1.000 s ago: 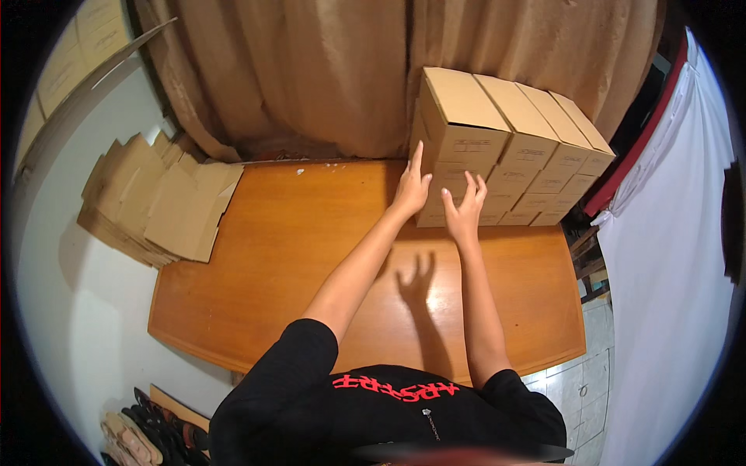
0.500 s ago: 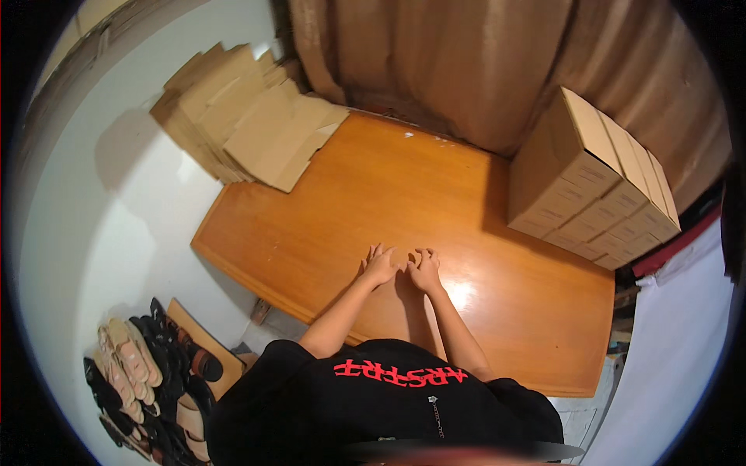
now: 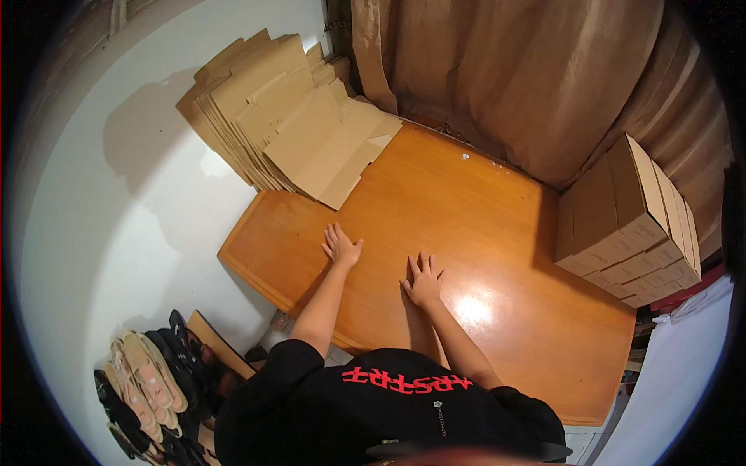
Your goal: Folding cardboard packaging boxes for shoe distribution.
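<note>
My left hand (image 3: 342, 247) reaches over the orange-brown wooden table (image 3: 474, 225), fingers apart and holding nothing. It is a short way in front of a leaning stack of flattened cardboard boxes (image 3: 311, 147) at the far left. My right hand (image 3: 423, 281) is at the middle of the table's near half, fingers spread, with nothing in it. Whether its palm touches the tabletop I cannot tell. At the far right stands a block of folded-up cardboard boxes (image 3: 622, 225), stacked in rows.
A brown curtain (image 3: 497, 85) hangs behind the table, and a white wall (image 3: 140, 202) rises on the left. Several pairs of shoes (image 3: 148, 380) hang or stand at the lower left. White cloth (image 3: 680, 349) hangs beyond the table's right edge.
My hands were close together over the table; now they are apart. The left has moved left toward the flattened cardboard, and the right hand's fingers have spread. The view has turned leftward.
</note>
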The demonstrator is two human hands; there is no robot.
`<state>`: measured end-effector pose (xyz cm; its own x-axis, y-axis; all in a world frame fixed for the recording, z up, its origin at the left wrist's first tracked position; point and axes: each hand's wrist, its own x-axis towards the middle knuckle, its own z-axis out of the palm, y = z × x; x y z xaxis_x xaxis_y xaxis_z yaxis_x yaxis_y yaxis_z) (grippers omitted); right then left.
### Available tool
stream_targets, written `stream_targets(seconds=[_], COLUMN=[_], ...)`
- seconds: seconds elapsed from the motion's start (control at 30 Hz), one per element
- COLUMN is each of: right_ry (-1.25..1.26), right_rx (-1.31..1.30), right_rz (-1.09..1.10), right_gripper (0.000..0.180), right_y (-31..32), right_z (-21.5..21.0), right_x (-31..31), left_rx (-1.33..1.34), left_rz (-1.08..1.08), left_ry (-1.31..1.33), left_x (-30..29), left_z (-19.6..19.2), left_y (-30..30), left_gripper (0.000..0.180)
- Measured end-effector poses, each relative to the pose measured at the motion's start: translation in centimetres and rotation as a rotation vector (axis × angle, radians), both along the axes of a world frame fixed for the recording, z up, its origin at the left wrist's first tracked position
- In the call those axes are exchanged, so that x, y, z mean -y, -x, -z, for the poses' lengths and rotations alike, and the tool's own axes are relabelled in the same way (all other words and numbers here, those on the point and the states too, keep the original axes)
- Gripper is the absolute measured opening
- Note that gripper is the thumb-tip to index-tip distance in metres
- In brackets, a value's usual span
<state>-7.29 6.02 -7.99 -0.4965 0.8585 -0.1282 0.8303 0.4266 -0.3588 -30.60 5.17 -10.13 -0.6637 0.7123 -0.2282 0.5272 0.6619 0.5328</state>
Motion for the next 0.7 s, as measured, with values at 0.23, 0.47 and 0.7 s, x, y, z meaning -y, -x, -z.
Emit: stream_targets(seconds=[0.23,0.47,0.7], right_ry=[-0.003,-0.014,-0.014], right_rx=[0.050,0.060,0.046], right_rz=[0.018,0.008,-0.003], right_gripper=[0.070,0.073,0.072], right_y=[2.2,2.5,2.1], right_z=[-0.2,-0.4,-0.2], right_x=[-2.2,-3.1,-3.0], left_rx=[-0.102,-0.193,-0.161], left_rz=[-0.274,-0.348,-0.437], left_ry=[-0.278,-0.280,-0.765], left_x=[-5.4,-7.0,-6.5], left_z=[0.3,-0.7,-1.4], left_y=[6.4,6.6,7.8], left_gripper=[0.091,0.047,0.022])
